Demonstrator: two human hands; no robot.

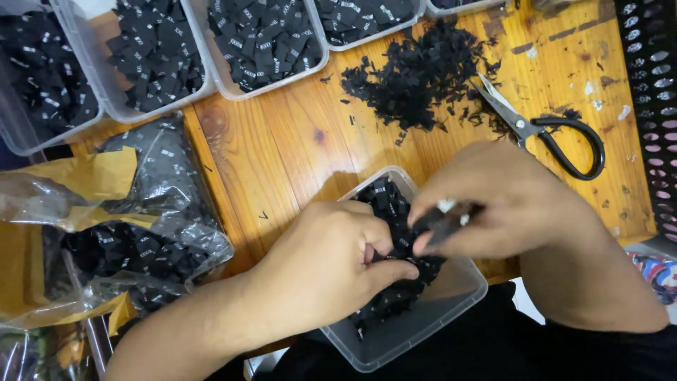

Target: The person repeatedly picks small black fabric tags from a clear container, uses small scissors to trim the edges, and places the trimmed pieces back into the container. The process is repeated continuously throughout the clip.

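Only open patch is the bare worktop (282,141) in the middle, between the plastic bags (141,233) on the left and the scrap pile (416,70) and scissors (543,130). Tubs (261,42) wall off the far edge, and a perforated basket (652,106) blocks the right side.

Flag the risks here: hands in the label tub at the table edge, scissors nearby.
1. The clear tub overhangs the table edge toward the lap; a push from the left hand could tip it and spill the black labels.
2. The right hand pinches a few labels above the tub; some may drop outside.
3. The scissors lie with blades open beside the scrap pile, possibly nicking a reaching hand.
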